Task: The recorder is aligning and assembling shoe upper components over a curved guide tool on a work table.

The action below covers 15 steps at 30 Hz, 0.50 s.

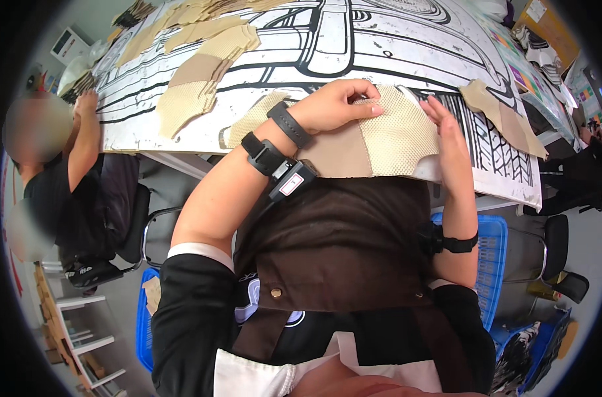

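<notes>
A beige cut piece of mesh material (400, 126) with a smooth tan band (337, 149) lies before me at the table's near edge. My left hand (344, 104) reaches across it from the left. Its fingers are curled, and thumb and forefinger close on the mesh close to the seam. My right hand (449, 142) stands along the piece's right side with fingers stretched out, holding nothing. A whitish edge (430, 169) shows from beneath the mesh near that hand; what it belongs to is hidden.
Overlapping mesh pieces (198, 86) lie at left on the patterned table (261, 73). Another piece (502, 119) lies at right. A co-worker (82, 172) sits at left. Blue crates (489, 264) stand below the table, and a black chair (559, 258) is at right.
</notes>
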Motion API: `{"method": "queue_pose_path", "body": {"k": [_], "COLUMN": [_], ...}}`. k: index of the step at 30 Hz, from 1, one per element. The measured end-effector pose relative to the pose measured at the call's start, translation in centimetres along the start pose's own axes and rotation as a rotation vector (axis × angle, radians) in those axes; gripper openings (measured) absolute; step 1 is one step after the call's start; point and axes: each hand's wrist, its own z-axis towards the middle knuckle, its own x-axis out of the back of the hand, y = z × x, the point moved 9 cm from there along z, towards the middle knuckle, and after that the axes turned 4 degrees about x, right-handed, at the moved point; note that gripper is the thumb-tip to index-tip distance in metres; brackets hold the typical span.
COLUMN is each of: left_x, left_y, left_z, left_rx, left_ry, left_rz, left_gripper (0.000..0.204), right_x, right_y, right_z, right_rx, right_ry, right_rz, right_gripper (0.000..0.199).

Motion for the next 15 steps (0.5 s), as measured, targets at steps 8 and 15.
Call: {"method": "queue_pose_path", "body": {"k": [8, 15], "left_x": [-0.2, 0.9], "left_y": [0.1, 0.5], "left_z": [-0.7, -1.5], "left_rx": [-0.104, -0.041], "left_ry": [-0.034, -0.102], "left_rz": [0.057, -0.441], "left_gripper": [0.017, 0.033], "right_x": [0.9, 0.7], "right_y": [2.8, 3.8], "right_z": [4.3, 6.0], "right_rx": [-0.359, -0.356], "right_ry": [-0.226, -0.314], "right_rz": [0.096, 0.194], "right_gripper": [0.019, 0.014]}}
